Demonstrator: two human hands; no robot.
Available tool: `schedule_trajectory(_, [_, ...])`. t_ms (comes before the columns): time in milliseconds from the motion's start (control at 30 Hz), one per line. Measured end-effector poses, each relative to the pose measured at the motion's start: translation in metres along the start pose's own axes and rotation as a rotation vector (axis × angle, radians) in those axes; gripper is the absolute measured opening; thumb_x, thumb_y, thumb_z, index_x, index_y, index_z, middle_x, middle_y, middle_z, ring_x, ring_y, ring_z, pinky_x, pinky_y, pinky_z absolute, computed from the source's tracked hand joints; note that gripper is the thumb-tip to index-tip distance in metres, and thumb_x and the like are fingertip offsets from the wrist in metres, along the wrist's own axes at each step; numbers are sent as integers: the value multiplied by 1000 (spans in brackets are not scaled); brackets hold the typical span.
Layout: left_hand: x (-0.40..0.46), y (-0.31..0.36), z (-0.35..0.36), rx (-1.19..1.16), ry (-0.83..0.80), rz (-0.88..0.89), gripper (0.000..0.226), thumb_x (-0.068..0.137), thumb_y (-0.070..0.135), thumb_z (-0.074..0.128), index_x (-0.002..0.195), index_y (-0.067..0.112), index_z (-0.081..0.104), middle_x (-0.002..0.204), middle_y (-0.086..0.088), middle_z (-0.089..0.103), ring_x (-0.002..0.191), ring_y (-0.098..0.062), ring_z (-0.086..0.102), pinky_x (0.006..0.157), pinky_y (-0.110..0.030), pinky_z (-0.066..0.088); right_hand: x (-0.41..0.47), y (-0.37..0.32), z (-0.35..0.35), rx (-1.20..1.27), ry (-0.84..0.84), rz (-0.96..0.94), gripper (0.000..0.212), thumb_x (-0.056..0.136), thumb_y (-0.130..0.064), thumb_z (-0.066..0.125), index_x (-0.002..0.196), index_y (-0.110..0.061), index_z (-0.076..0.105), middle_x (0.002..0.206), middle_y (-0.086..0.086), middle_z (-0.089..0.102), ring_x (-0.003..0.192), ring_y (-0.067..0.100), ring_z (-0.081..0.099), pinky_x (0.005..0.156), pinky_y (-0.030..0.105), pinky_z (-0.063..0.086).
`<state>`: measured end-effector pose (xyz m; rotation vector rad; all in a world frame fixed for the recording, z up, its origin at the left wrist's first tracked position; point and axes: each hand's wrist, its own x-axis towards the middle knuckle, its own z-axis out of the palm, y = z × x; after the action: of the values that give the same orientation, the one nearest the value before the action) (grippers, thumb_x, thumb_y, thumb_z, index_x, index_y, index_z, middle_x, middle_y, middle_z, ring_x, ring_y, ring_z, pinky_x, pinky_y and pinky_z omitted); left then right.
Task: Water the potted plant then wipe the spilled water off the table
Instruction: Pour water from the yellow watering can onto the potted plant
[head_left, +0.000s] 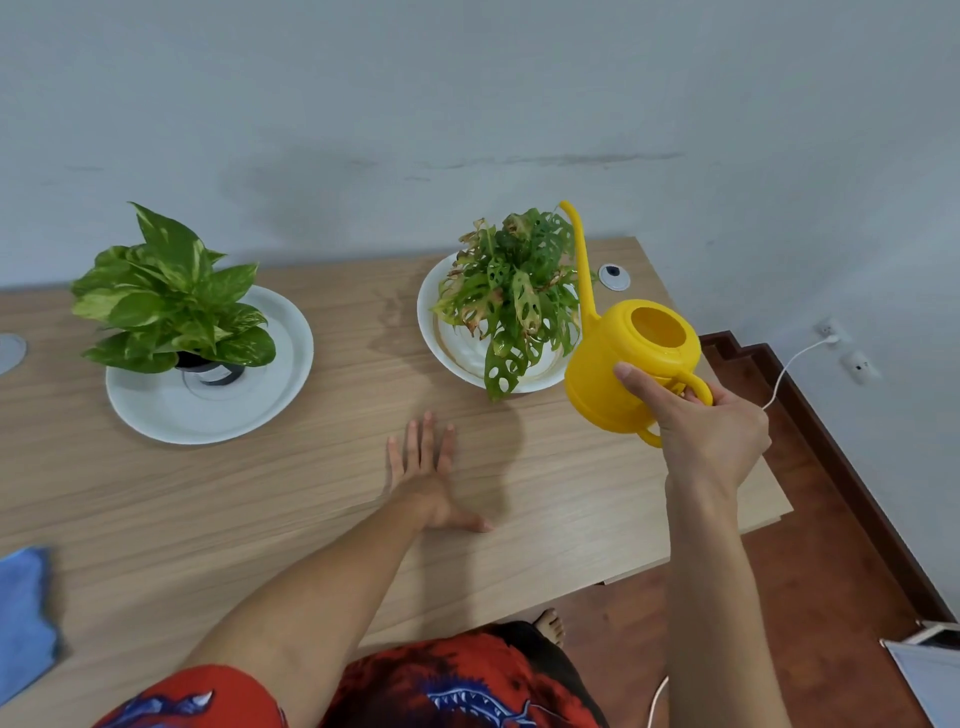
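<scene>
The right hand (711, 421) grips the yellow watering can (631, 364) by its handle, fingers clamped, just right of the perforated-leaf potted plant (511, 301). The left hand (428, 478) lies flat on the table (260, 493), fingers spread. Tip slowly — keep the spout (581, 260) over the soil, inside the white saucer (441, 343).

Lighting: we note soft, even, fairly bright light, cool grey on the wall (467, 104). Shadows: faint and diffuse on the table (208, 493), darkest just right of the left hand (426, 467). Glare: none. Distortion: we see wide-angle bending of the table edges and floor trim. Focus: centre sharp; blue cloth (26, 618) at left edge slightly blurred.
</scene>
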<state>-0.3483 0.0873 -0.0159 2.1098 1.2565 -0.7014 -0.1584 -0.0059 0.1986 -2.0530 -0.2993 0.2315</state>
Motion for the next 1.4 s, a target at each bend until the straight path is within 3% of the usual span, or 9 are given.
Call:
schedule_trajectory(233, [-2,1,-2,3,6,7,162,47,97,63,148,23,-41,140,-11,-63,128,-29,-59,110,-60,-32,-7,9,-12,-16,22,31,61,47,-54,95,62,-3,65,72,20,70,61,17,55,66,46,57])
schedule_trajectory(367, [-4,1,-2,-3,2,17,161,49,96,62,148,23,-41,139,-10,-63,128,-27,-60,111,-59,-31,-14,11,-18,-7,13,39,47,49,-49,96,55,-19,61,62,5,64,63,16,58,70,46,59])
schedule_trajectory(467, [-4,0,-1,-10,-1,17,161,48,97,62,147,25,-41,139,-9,-63,127,-26,-61,111,-59,-31,-19,15,-21,-6,12,19,43,49,-48,96,54,-23,61,68,14,68,64,16,59,70,48,60])
schedule_trajectory(567, [-4,0,-1,-5,-2,15,161,47,98,61,147,26,-42,139,-9,-63,128,-26,-60,111,-58,-32,-23,21,-23,16,-1,17,39,48,-48,97,56,-27,64,64,3,68,64,12,64,70,47,61])
schedule_trajectory(667, [-3,1,-1,5,6,5,161,46,98,60,147,25,-41,141,-10,-61,130,-27,-59,112,-59,-31,-27,26,-25,19,-10,30,39,46,-51,96,56,-29,65,66,5,70,65,13,64,69,47,61])
schedule_trajectory(1000, [-3,0,2,-1,29,13,159,49,96,63,149,25,-38,146,-10,-58,131,-26,-57,112,-58,-30,-43,29,-26,69,-70,2,33,50,-47,96,62,-32,69,64,-9,70,67,2,67,59,26,54])
schedule_trajectory(1133, [-2,-5,4,-33,89,47,149,59,94,59,154,24,-31,153,-10,-50,139,-25,-49,116,-54,-27,-51,26,-23,100,-109,-35,33,50,-42,97,66,-33,70,64,-12,69,65,1,66,55,14,51])
schedule_trajectory(1300, [-3,-22,13,-123,238,45,137,70,91,52,160,14,-17,159,-15,-41,146,-26,-40,122,-49,-20,-59,26,-14,139,-172,-58,43,49,-44,97,85,-34,76,77,-14,75,78,0,73,66,24,59])
schedule_trajectory(1400, [-8,-34,14,-123,339,9,133,74,88,53,160,9,-11,162,-16,-33,150,-27,-34,120,-45,-22,-63,25,-5,131,-204,-78,36,46,-46,98,72,-33,76,67,-17,73,72,7,73,63,31,61])
